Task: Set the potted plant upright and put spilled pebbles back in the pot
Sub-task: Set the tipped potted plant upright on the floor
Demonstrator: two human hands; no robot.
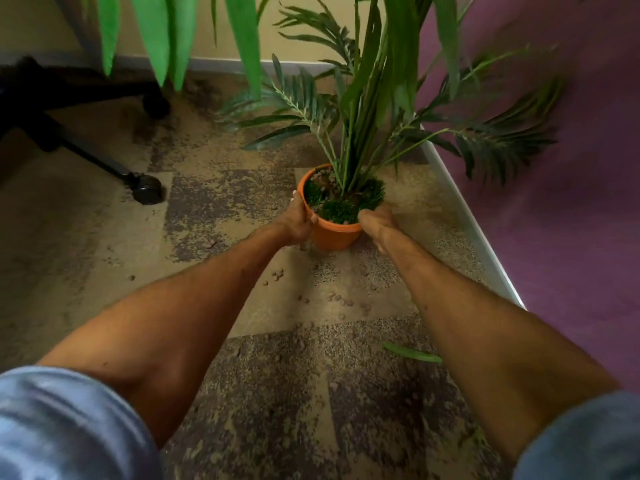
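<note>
An orange pot [332, 233] stands nearly upright on the carpet, tilted a little towards me. Green moss and a few pebbles fill its top, and tall palm-like fronds [367, 109] rise from it. My left hand [299, 223] grips the pot's left rim and side. My right hand [375, 225] holds the right rim and side. Several small brown pebbles [277, 274] lie scattered on the carpet just in front of the pot, between my forearms, with more pebbles [337, 299] nearer to me.
An office chair base with castors [147, 188] stands at the left. A purple wall with a white skirting board [474, 226] runs along the right. A fallen green leaf [412, 353] lies on the carpet. Another plant's broad leaves [166, 36] hang at the top.
</note>
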